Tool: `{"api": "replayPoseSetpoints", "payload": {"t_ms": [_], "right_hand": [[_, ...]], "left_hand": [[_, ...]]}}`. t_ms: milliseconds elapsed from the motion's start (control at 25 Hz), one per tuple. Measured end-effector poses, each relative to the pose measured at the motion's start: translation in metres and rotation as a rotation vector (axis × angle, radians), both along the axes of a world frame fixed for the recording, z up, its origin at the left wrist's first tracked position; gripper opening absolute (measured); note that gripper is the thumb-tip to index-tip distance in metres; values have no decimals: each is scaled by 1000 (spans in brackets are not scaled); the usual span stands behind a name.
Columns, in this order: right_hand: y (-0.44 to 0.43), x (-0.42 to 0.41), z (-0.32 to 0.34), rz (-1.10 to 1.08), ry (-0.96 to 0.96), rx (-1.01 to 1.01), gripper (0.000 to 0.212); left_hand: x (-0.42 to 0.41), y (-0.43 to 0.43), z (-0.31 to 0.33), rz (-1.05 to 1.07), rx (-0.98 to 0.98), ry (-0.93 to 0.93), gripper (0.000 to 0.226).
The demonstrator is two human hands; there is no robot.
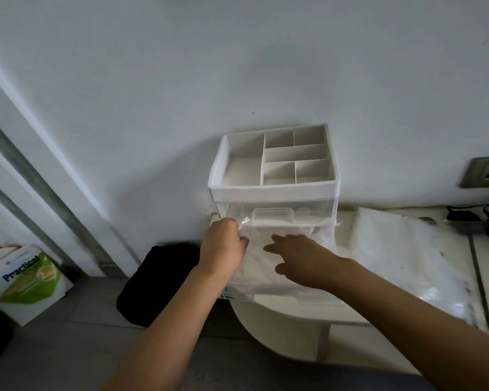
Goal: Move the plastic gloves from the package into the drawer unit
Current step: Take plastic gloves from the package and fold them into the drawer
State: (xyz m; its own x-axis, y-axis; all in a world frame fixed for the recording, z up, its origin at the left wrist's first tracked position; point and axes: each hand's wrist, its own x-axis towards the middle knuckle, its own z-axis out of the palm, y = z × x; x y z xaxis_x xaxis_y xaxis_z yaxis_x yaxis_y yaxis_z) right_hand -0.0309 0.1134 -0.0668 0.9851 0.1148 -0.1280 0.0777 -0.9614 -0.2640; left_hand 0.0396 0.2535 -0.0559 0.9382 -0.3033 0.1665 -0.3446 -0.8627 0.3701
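Observation:
A white drawer unit [274, 190] with a divided open tray on top stands against the wall on a pale desk. Its clear lower drawer [291, 299] is pulled out toward me. A stack of thin plastic gloves [259, 266] lies in that drawer, some spilling over the right side. My left hand [223, 246] pinches the gloves' left edge beside the drawer opening. My right hand [299, 259] lies flat on top of the gloves with fingers stretched forward. The clear package [407, 249] with more gloves lies on the desk to the right.
The desk [288, 314] has a rounded front corner under the drawer. A black bag [158, 280] sits on the floor at left, beside a white and green box [26, 280]. A wall socket [486, 172] and black cables [474, 213] are at far right.

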Motion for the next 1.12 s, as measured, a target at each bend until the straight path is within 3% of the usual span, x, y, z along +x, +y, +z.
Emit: {"api": "replayPoseSetpoints", "payload": {"t_ms": [200, 320, 400, 520, 600, 720, 880, 1120], "right_hand": [[0, 4, -6, 7, 20, -85, 54], [1, 5, -7, -9, -19, -73, 54], [2, 5, -10, -25, -37, -42, 53], [0, 4, -10, -58, 0, 34, 56], [-4, 4, -8, -115, 88, 102, 65], [-9, 6, -6, -186, 106, 181, 70], [-13, 7, -5, -485, 102, 698, 67], [-6, 2, 5, -470, 124, 543, 46]], "left_hand": [[-3, 6, 22, 115, 191, -206, 15], [-18, 3, 31, -22, -3, -290, 11], [-29, -9, 25, -181, -71, -140, 11], [-29, -22, 1, -320, 134, 149, 35], [-22, -23, -10, -315, 307, 244, 51], [-8, -20, -18, -243, 310, 356, 68], [-6, -20, -14, -221, 230, 449, 90], [-7, -24, -14, -225, 283, 462, 105]]}}
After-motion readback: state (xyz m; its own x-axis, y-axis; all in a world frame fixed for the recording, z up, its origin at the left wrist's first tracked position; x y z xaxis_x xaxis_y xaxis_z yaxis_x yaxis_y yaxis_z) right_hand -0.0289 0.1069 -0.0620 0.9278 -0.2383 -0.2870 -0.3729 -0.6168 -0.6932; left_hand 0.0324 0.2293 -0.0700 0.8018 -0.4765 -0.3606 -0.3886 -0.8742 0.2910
